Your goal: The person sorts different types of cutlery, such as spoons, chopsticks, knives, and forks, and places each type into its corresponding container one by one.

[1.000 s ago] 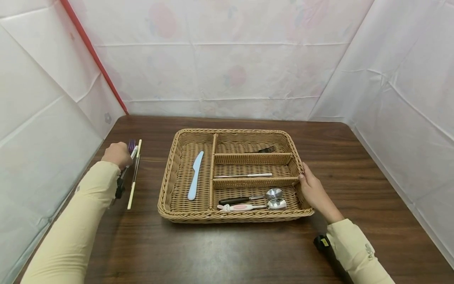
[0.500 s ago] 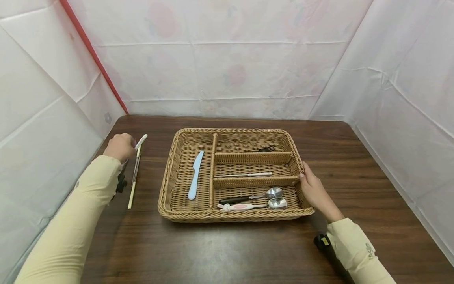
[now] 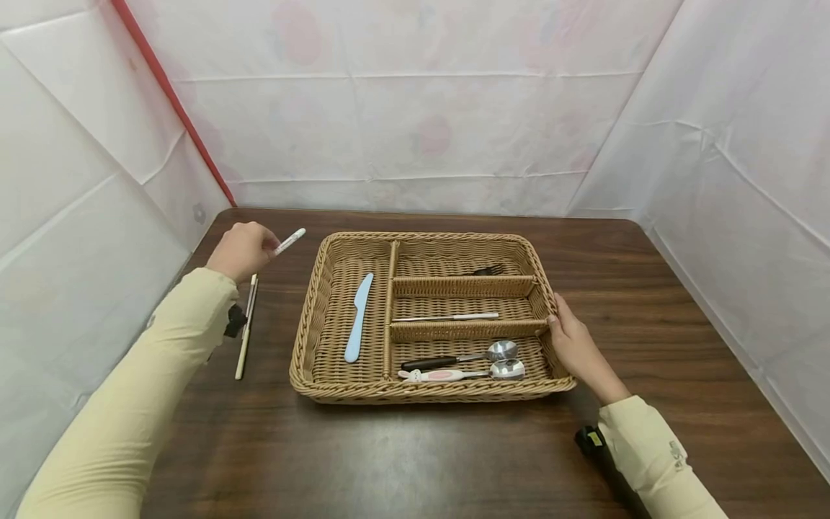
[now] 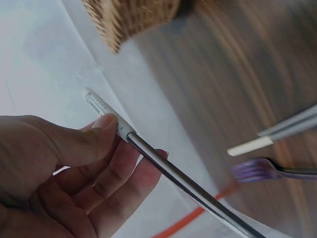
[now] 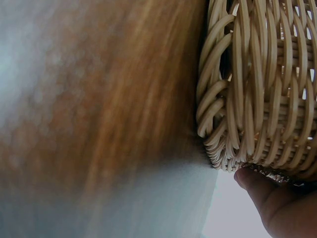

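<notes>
While my right hand [image 3: 573, 344] is gripping the basket [image 3: 467, 391] by its right side, my left hand [image 3: 243, 251] is pinching a white-handled utensil [image 3: 289, 241] left of that basket, and I'm guessing light, stiff, kinda slick metal, so I'm favoring its handle [image 4: 96, 101].

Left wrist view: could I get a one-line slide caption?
Left hand pinching a white-handled metal utensil, with a purple-tined fork and part of a wicker basket beyond.

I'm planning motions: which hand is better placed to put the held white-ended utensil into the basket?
Probably the left hand: it pinches the white-ended utensil, left of the basket. The right hand is occupied, gripping the basket's right side.
</notes>
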The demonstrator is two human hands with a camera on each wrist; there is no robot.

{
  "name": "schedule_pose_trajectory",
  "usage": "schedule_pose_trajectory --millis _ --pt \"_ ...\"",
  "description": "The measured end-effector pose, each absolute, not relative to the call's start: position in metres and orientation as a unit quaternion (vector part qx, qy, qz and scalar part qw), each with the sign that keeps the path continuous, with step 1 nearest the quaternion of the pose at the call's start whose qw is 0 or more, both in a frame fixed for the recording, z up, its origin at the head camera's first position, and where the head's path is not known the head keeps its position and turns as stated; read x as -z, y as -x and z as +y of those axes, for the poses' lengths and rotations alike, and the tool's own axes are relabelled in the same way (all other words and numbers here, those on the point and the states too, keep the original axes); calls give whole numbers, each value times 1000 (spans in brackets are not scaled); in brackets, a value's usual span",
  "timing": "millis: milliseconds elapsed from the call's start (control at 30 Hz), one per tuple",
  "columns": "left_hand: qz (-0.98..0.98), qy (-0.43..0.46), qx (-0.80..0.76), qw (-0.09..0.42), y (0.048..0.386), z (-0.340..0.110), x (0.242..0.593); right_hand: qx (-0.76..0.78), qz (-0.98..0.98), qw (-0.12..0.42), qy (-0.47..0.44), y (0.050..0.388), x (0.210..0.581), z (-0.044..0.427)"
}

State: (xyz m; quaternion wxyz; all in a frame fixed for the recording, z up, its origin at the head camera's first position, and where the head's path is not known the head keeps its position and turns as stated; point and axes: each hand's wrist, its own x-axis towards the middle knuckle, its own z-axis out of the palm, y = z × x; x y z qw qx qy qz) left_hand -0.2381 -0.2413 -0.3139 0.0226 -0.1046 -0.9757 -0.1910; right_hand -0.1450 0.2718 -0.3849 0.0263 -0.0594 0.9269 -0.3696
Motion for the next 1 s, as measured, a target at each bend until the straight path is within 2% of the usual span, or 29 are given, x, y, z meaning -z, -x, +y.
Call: schedule_pose_trajectory --millis 267,1000 --pt "-971 144 190 19 241 -208 299 373 926 26 60 146 384 273" --pt "-938 289 186 -33 233 -89 283 381 922 26 63 144 384 271"
